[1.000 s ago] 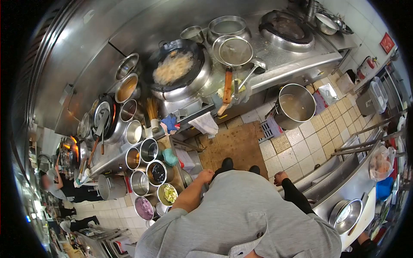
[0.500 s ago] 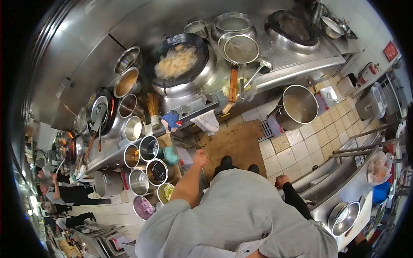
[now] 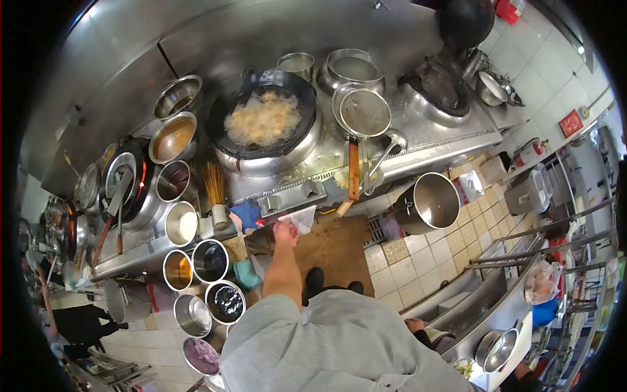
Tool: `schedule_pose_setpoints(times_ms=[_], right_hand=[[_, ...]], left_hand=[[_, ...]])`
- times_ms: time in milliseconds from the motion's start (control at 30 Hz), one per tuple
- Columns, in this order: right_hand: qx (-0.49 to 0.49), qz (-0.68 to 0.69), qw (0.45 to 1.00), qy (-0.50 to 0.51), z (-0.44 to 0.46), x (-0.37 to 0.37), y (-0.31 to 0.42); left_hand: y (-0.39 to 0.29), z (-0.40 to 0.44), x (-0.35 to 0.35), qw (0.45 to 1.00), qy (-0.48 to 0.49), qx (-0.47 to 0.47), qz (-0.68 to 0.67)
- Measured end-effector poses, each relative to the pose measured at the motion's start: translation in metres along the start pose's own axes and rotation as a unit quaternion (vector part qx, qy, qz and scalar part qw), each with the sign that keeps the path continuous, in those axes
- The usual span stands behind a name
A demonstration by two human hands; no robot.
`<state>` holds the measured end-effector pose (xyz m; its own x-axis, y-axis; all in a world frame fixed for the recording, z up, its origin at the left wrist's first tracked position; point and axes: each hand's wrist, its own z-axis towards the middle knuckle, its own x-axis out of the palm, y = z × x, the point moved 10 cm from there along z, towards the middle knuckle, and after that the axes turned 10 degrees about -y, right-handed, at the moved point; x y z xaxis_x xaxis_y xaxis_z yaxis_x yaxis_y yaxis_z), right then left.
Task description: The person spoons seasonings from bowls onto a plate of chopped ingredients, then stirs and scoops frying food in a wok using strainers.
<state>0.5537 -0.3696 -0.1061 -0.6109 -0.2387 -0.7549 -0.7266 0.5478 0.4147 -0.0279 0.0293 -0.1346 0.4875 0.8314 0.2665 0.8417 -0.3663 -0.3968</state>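
Observation:
My left hand point(image 3: 285, 232) reaches forward to the counter's front edge, its fingers closed on a white cloth point(image 3: 303, 221) hanging there. A blue cloth point(image 3: 247, 214) lies just left of it. My right hand point(image 3: 415, 325) is low at my right side, partly hidden by my body, by the steel sink; its fingers are too small to make out. Ahead, pale golden pieces point(image 3: 262, 120) bubble in oil in a black wok point(image 3: 217, 124). Right of the wok, a wooden-handled strainer point(image 3: 364, 112) and a ladle point(image 3: 396, 140) rest on the counter.
Several steel pots, one with dark liquid point(image 3: 226, 302), stand at the left. A bamboo brush point(image 3: 213, 186) is upright by the counter edge. A large pot point(image 3: 436, 201) stands on the tiled floor. Another person point(image 3: 81, 323) is at the far left; a flame-lit wok point(image 3: 129, 179) sits nearer.
My left hand has moved forward from beside my body to the white cloth and closed on it. My right hand has gone lower, partly behind my body. The view has shifted.

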Motion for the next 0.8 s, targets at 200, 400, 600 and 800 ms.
schedule_pose_setpoints(times_ms=[200,400,600,800], right_hand=[[-0.138,-0.202,0.97,0.008,-0.01,0.004,0.055],[0.041,0.117,0.991,0.053,0.003,-0.005,0.079],[0.118,0.335,0.924,0.139,0.039,0.029,0.064],[0.222,0.308,0.922,0.074,0.043,0.04,0.036]], left_hand=[[0.024,-0.018,0.012,0.972,0.072,0.016,0.221],[0.095,-0.012,-0.098,0.769,0.087,-0.018,0.633],[0.124,-0.063,-0.169,0.745,0.061,-0.051,0.662],[-0.014,-0.064,-0.043,0.967,0.07,0.228,0.084]])
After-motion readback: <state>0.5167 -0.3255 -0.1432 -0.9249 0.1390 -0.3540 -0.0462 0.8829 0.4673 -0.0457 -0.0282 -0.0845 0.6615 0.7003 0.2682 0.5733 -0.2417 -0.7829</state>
